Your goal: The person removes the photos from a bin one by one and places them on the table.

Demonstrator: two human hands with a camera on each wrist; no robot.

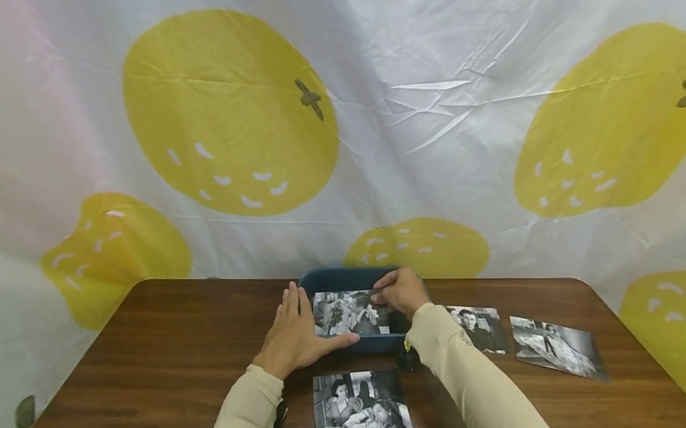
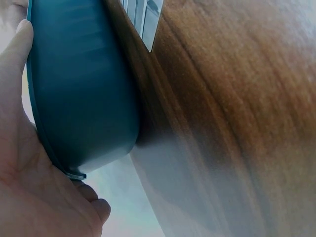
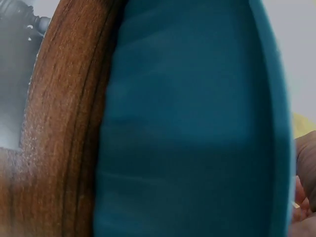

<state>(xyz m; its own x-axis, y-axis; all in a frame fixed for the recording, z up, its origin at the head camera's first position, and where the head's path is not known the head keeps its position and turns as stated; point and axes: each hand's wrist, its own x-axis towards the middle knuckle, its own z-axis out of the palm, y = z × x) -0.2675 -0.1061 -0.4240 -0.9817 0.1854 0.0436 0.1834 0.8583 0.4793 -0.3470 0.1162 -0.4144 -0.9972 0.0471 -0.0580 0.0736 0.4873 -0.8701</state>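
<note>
A blue plastic bin [image 1: 372,343] stands at the back of the table. Inside it is a black-and-white photo [image 1: 347,313], whose right edge my right hand [image 1: 401,291] pinches between thumb and fingers. My left hand [image 1: 293,334] rests against the bin's left end, fingers straight and thumb along the front rim. In the left wrist view, the thumb [image 2: 19,42] touches the rim of the bin [image 2: 81,84]. The bin's wall [image 3: 192,118] fills most of the right wrist view and hides most of the right hand [image 3: 306,187].
One black-and-white photo [image 1: 360,407] lies in front of the bin. Two more, a portrait photo [image 1: 482,329] partly behind the right sleeve and a tilted photo [image 1: 557,346], lie to the right. Behind the wooden table [image 1: 164,379] hangs a fruit-patterned curtain [image 1: 412,148].
</note>
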